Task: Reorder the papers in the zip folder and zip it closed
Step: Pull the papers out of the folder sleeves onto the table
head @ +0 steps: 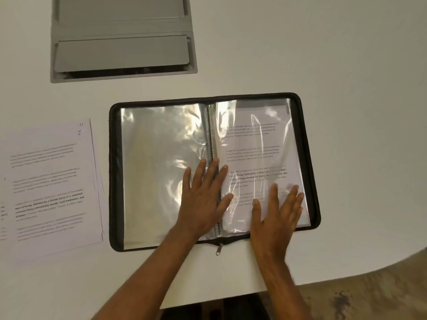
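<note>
My left hand [203, 199] and right hand [275, 218] press flat, fingers straight, grasping nothing, on the open zip folder [115, 181] on the table [346, 65]. Its plastic sleeves [161, 158] look slippery and limp; handle by the edges.

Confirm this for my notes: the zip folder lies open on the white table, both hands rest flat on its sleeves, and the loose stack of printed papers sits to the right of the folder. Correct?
Not quite. In the head view the stack of printed papers lies to the left of the zip folder, not the right. The rest holds: the folder is open on the white table, with the left hand and right hand flat on its sleeves.
</note>
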Demonstrator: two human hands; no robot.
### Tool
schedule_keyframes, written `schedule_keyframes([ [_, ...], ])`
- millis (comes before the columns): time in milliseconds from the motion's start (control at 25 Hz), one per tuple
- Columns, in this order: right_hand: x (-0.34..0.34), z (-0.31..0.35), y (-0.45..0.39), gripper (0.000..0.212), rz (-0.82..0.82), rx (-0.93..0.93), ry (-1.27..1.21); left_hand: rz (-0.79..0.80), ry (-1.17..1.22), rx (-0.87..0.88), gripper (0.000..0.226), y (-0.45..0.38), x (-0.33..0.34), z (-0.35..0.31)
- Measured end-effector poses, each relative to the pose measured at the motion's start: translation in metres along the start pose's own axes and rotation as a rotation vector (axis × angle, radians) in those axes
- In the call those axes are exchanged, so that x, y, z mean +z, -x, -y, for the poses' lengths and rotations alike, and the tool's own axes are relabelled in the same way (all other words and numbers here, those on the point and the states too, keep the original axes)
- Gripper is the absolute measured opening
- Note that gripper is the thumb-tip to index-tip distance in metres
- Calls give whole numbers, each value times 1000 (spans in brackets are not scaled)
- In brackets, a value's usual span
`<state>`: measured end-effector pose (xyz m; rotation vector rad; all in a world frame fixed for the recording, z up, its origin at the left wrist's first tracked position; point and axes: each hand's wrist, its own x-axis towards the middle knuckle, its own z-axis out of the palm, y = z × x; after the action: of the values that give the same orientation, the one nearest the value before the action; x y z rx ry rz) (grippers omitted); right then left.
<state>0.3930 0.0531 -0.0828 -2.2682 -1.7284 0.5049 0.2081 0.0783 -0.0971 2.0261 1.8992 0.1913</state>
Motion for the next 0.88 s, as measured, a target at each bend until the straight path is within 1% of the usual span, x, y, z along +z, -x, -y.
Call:
schedule_keyframes([
  [80,-3,8,2,61,1,-22,-237,-2,126,-30,66,-2,-6,1],
  [160,-7,19,4,54,-8,-17,-471,-8,348,-87,60,-3,-18,2],
  [240,-15,35,5,57,-43,4,-607,-4,605,-161,54,-2,-32,3],
  [320,-24,55,10,66,-62,-24,-648,-25,926,-302,51,-1,-52,6],
  [360,-28,67,14,70,-62,-75,-634,-56,1065,-391,50,-1,-62,9],
  [400,-28,80,21,74,-51,-148,-612,-104,1153,-475,50,-1,-73,14],
  [440,-25,93,30,78,-23,-229,-600,-175,1192,-537,49,-2,-85,21],
  [520,-17,120,48,84,94,-354,-617,-344,1149,-590,48,1,-107,33],
  [560,-13,130,56,83,176,-395,-640,-417,1090,-602,47,3,-115,37],
  [640,-9,142,66,72,337,-438,-693,-538,957,-615,47,7,-130,42],
  [720,-10,141,67,57,450,-406,-773,-618,798,-548,47,10,-141,41],
  [760,-13,137,65,51,458,-361,-821,-631,702,-484,46,9,-143,38],
  [800,-14,129,60,46,430,-305,-848,-632,610,-412,44,7,-143,35],
  [840,-14,118,53,43,362,-237,-815,-618,528,-343,42,4,-142,31],
  [880,-11,102,44,44,261,-160,-707,-572,460,-283,41,-1,-137,26],
])
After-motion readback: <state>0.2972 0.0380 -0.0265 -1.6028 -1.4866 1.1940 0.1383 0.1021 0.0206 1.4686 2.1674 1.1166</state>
